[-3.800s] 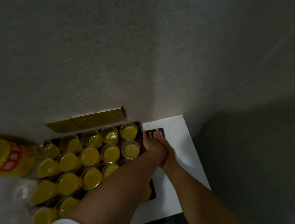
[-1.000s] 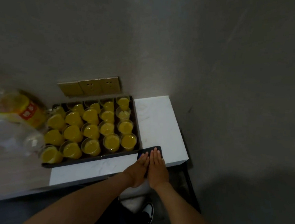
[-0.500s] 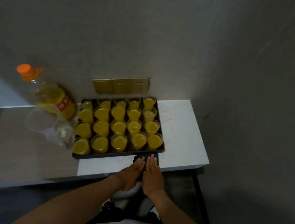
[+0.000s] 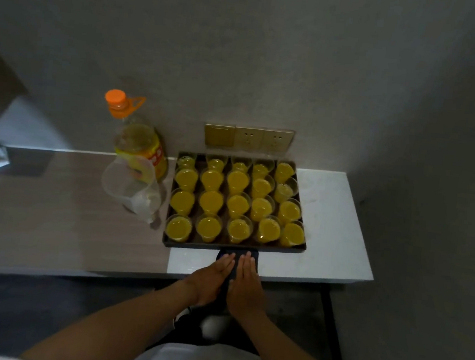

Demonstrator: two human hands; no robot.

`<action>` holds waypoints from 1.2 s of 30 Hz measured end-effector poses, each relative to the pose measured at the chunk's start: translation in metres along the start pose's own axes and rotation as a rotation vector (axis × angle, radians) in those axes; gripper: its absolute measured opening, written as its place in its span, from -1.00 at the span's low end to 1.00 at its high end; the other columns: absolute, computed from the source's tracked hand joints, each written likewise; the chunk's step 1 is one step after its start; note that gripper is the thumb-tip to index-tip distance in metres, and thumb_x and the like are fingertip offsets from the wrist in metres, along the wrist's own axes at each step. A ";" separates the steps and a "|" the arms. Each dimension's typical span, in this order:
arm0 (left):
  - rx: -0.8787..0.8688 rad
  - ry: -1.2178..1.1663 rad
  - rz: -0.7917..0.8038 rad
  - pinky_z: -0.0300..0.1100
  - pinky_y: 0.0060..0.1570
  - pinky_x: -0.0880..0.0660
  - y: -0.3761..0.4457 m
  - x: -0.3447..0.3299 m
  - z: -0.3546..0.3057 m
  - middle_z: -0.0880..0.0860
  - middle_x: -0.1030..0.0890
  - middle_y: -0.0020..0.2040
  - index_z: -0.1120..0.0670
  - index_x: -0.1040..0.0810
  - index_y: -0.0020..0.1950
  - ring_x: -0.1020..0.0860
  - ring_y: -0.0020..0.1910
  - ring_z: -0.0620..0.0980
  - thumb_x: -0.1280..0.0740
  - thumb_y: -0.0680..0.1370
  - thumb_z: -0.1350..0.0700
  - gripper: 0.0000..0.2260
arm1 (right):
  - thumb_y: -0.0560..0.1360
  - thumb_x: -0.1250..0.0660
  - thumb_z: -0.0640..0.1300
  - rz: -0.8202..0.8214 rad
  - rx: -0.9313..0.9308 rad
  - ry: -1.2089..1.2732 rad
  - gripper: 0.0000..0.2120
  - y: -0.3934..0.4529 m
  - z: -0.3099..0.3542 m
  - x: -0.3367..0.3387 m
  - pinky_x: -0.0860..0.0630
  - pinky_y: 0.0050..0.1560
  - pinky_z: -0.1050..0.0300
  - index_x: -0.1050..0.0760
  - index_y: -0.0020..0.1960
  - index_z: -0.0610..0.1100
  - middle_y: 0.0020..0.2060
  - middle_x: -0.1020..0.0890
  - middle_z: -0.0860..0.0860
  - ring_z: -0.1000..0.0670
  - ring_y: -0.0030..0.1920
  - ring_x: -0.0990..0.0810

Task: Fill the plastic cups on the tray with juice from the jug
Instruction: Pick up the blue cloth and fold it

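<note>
Since half a second ago the view has pulled back and centred. The left hand (image 4: 212, 278) and right hand (image 4: 246, 281) remain flat, fingers straight, on a dark phone (image 4: 237, 255) at the bench (image 4: 328, 245) edge, gripping nothing. The tray (image 4: 233, 248) of filled cups (image 4: 239, 206) lies long axis left-right beside the upright empty jug (image 4: 132, 188) and bottle (image 4: 139, 139).

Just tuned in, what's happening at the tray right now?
Nobody is pouring. The left hand and right hand lie flat, side by side, on a dark flat object at the table's near edge, just in front of the tray. The cups on the tray all hold yellow juice. The clear jug stands left of the tray, looking empty, beside an orange-capped bottle.
</note>
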State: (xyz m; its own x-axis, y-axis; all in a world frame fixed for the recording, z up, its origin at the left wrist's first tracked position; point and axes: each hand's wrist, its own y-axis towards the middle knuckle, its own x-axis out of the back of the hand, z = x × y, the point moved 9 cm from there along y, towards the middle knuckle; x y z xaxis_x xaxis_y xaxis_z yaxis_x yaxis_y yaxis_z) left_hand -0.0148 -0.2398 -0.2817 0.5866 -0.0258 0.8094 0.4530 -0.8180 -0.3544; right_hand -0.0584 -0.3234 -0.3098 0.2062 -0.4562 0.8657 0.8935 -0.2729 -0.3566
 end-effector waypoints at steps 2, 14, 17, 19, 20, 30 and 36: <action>0.005 -0.010 -0.025 -0.17 0.58 -0.01 -0.013 0.002 0.011 0.13 0.20 0.66 0.22 0.16 0.64 0.17 0.64 0.10 -0.22 0.63 0.22 -0.29 | 0.64 -0.17 -0.01 0.036 0.036 -0.040 -0.29 -0.001 0.016 -0.006 0.10 0.58 0.08 0.05 0.63 -0.28 0.62 0.03 -0.19 -0.18 0.64 -0.07; 0.057 0.221 0.042 -0.24 0.15 -0.58 -0.075 -0.008 0.078 0.15 -0.54 0.39 0.21 -0.57 0.36 -0.52 0.37 0.07 -0.64 0.19 -0.18 -0.15 | 0.45 -0.31 0.09 0.121 0.119 -0.156 -0.30 0.001 0.097 -0.061 -0.17 0.59 0.03 -0.43 0.49 -0.26 0.48 -0.44 -0.22 -0.20 0.45 -0.49; 0.128 0.173 -0.098 -0.24 0.29 -0.49 -0.098 0.020 0.089 0.19 -0.27 0.57 0.29 -0.34 0.52 -0.32 0.52 0.10 -0.61 0.34 0.05 -0.15 | 0.42 -0.32 0.10 0.072 0.187 -0.181 -0.30 0.000 0.126 -0.069 -0.18 0.57 0.01 -0.46 0.46 -0.26 0.46 -0.47 -0.23 -0.20 0.40 -0.53; 0.129 0.192 -0.097 -0.22 0.38 -0.41 -0.113 0.027 0.097 0.15 -0.11 0.60 0.28 -0.24 0.57 -0.18 0.57 0.08 -0.54 0.42 0.15 -0.19 | 0.41 -0.47 0.08 0.058 0.215 -0.159 -0.21 -0.001 0.144 -0.072 -0.22 0.51 -0.02 -0.37 0.53 -0.26 0.51 -0.39 -0.23 -0.21 0.48 -0.44; 0.123 0.218 -0.069 -0.26 0.30 -0.48 -0.118 0.023 0.104 0.14 -0.25 0.57 0.25 -0.37 0.52 -0.34 0.52 0.06 -0.59 0.34 0.10 -0.19 | 0.44 -0.48 0.07 0.064 0.214 -0.157 -0.17 -0.002 0.152 -0.073 -0.19 0.50 -0.04 -0.29 0.57 -0.26 0.56 -0.31 -0.24 -0.22 0.54 -0.35; 0.296 0.059 -0.114 -0.26 0.42 -0.35 -0.159 0.031 0.160 0.04 -0.06 0.63 0.17 0.03 0.64 -0.14 0.60 -0.03 -0.45 0.53 0.02 -0.14 | 0.68 -0.14 0.01 0.190 0.411 -0.219 -0.20 -0.004 0.227 -0.097 0.26 0.59 -0.12 0.34 0.60 -0.29 0.53 0.39 -0.21 -0.20 0.53 0.42; 0.269 0.140 -0.184 -0.12 0.57 -0.04 -0.153 0.057 0.165 0.07 0.06 0.67 0.09 0.08 0.66 0.03 0.65 0.07 -0.16 0.70 0.09 -0.40 | 0.63 -0.21 0.04 0.288 0.384 -0.225 -0.11 0.021 0.248 -0.106 0.26 0.62 -0.19 0.29 0.62 -0.35 0.60 0.30 -0.30 -0.29 0.59 0.38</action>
State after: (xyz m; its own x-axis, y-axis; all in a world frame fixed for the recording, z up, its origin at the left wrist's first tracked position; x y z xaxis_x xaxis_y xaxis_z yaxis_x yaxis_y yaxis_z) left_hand 0.0603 -0.0209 -0.2589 0.3898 0.0144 0.9208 0.7140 -0.6362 -0.2924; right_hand 0.0377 -0.0709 -0.3225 0.5075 -0.2626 0.8207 0.8612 0.1861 -0.4730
